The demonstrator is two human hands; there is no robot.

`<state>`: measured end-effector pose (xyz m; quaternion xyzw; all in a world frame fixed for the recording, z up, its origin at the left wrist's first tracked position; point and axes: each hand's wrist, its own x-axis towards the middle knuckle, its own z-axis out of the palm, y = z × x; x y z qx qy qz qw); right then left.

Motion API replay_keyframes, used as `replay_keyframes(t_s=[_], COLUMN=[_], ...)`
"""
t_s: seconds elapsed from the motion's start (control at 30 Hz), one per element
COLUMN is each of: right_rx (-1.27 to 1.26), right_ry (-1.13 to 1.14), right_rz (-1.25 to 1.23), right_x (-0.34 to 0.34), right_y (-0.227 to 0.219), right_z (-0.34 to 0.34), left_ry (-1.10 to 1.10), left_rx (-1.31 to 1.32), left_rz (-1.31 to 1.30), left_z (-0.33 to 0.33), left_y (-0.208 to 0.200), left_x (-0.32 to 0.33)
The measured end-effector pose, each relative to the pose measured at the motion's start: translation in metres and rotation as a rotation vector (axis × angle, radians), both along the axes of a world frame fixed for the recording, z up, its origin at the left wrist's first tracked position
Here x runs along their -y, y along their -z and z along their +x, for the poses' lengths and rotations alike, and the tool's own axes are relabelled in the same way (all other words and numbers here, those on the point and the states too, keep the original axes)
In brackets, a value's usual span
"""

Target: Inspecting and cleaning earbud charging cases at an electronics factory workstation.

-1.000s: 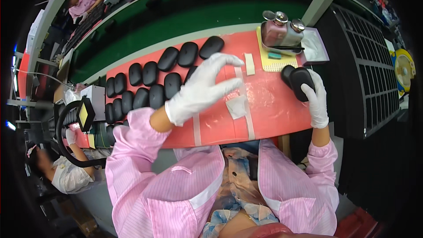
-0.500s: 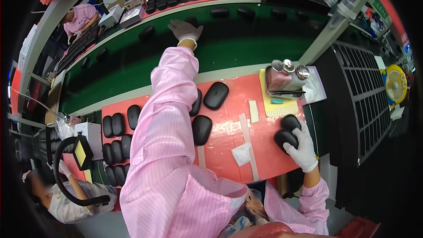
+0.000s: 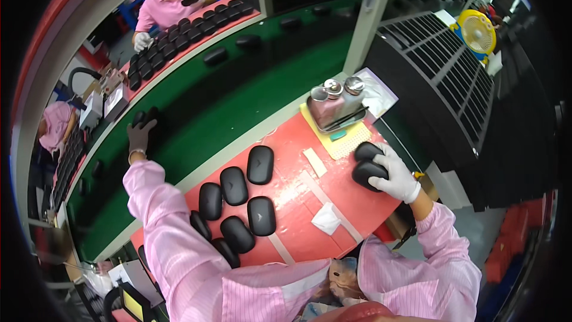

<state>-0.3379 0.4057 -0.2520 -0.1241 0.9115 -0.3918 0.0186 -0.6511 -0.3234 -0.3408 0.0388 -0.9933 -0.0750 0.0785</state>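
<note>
My right hand (image 3: 396, 174), in a white glove, is closed on two smooth black oval cases, a far one (image 3: 367, 151) and a near one (image 3: 368, 173), at the right of the pink mat. Across the green conveyor belt (image 3: 238, 95) my left hand (image 3: 139, 138), gloved and in shadow, reaches out at the far left. Its thumb and fingers are on either side of a black case (image 3: 139, 118); another dark case touches or nearly touches it. Several black cases (image 3: 260, 164) lie on the pink mat (image 3: 292, 203), some partly behind my left sleeve.
A metal tray (image 3: 325, 125) with pump-top bottles and tweezers stands on a yellow sheet. A folded white cloth (image 3: 326, 219) lies on the mat. Black divided trays (image 3: 441, 65) rise at the right, near a yellow fan (image 3: 478, 33). Co-workers sit beyond the belt.
My view has swung, showing more of the mat's cases. My left hand has moved left along the belt, its spread fingers now around a case. My right hand keeps the two cases.
</note>
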Motion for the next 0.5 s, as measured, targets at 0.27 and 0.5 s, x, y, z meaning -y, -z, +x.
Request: replay_keyframes(t_s=[0.27, 0.5], right_rx=[-0.04, -0.282], right_ry=[0.072, 0.222], right_rz=[-0.09, 0.075], right_x=[-0.004, -0.059], right_y=[-0.006, -0.094], right_z=[0.033, 0.04], left_ry=[-0.047, -0.068], left_rx=[-0.017, -0.099], left_rz=[0.398, 0.249], left_z=[0.033, 0.065], left_y=[-0.033, -0.049], left_x=[-0.13, -0.183])
